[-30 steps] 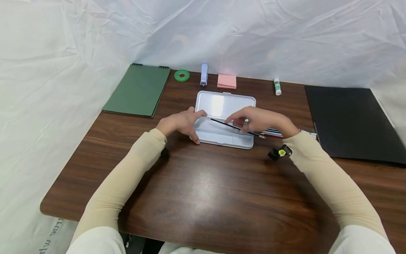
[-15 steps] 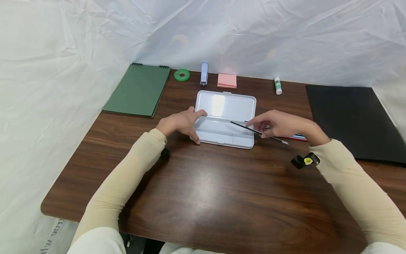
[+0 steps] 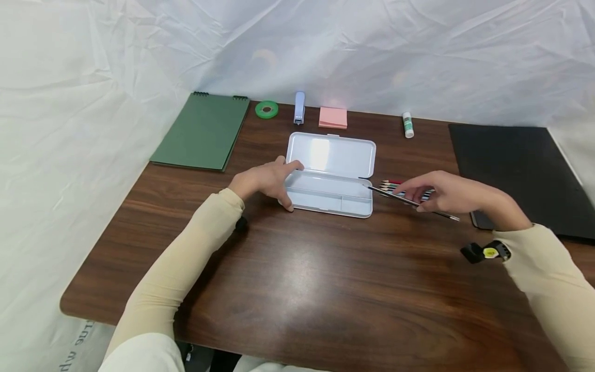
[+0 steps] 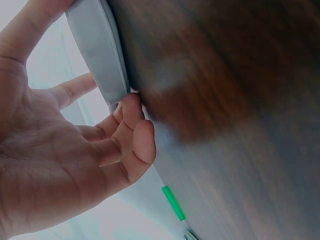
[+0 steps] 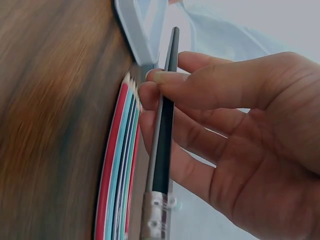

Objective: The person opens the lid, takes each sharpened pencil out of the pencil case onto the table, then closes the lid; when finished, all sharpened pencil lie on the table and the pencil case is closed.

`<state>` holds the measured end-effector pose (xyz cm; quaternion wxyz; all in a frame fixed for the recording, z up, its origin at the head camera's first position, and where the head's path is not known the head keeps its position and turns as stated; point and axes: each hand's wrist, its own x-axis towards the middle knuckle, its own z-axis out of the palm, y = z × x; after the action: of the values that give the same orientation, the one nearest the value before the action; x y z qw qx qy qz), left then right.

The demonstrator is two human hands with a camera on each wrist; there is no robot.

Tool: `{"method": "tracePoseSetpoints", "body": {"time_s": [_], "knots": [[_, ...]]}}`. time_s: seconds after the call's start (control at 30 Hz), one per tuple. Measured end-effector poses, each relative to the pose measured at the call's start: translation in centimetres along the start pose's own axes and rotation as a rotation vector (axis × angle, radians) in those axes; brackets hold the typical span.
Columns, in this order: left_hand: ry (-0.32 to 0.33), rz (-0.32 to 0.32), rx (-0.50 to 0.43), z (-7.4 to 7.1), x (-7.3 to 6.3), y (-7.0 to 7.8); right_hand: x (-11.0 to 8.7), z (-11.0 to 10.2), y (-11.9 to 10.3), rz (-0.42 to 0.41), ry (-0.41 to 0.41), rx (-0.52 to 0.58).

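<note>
An open white pencil case (image 3: 321, 182) lies on the table, its lid (image 3: 348, 155) folded back and its divided tray holding nothing. My left hand (image 3: 267, 181) grips the case's left end, thumb at the near corner and fingers along the far side. To the right, my right hand (image 3: 457, 194) pinches a black pencil (image 5: 162, 150) between thumb and fingertips; its metal-banded end points back toward the wrist. The pencil's tip overlaps the case's right edge in the head view. Several coloured pencils (image 5: 112, 165) lie side by side beneath the right hand, partly hidden by it.
Along the back stand green tape (image 3: 267, 109), a lavender stapler (image 3: 299, 108), pink sticky notes (image 3: 332, 118) and a glue stick (image 3: 407, 125). A green spiral notebook (image 3: 202, 132) lies left, a black folder (image 3: 516, 175) right. White sheeting (image 3: 325, 46) hangs behind the table.
My right hand has moved right with the black pencil, from over the case to above the coloured pencils. My left hand has stayed at the case.
</note>
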<state>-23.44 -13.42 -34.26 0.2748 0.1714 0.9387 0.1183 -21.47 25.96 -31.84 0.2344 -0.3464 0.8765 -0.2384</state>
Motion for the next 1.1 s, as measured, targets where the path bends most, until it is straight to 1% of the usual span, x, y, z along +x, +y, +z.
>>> {"method": "tracePoseSetpoints", "body": {"time_s": [0.2, 0.4, 0.57, 0.7, 0.87, 1.1], "knots": [[0.004, 0.001, -0.003, 0.0, -0.1, 0.0, -2.0, 0.1, 1.6, 0.024, 0.030, -0.006], [0.001, 0.003, 0.000, 0.0, -0.1, 0.0, -2.9, 0.7, 2.9, 0.044, 0.071, -0.056], [-0.002, 0.004, 0.001, 0.0, -0.2, 0.0, -2.9, 1.4, 3.3, 0.088, 0.102, -0.118], [0.000, 0.003, 0.000, 0.0, -0.2, 0.1, -2.7, 2.1, 3.5, 0.099, 0.127, -0.180], [0.004, 0.009, -0.003, 0.1, -0.1, 0.1, -2.8, 2.9, 3.5, 0.122, 0.170, -0.226], [0.005, 0.007, -0.010, 0.0, -0.1, 0.1, -2.8, 3.4, 3.2, 0.109, 0.228, -0.291]]}}
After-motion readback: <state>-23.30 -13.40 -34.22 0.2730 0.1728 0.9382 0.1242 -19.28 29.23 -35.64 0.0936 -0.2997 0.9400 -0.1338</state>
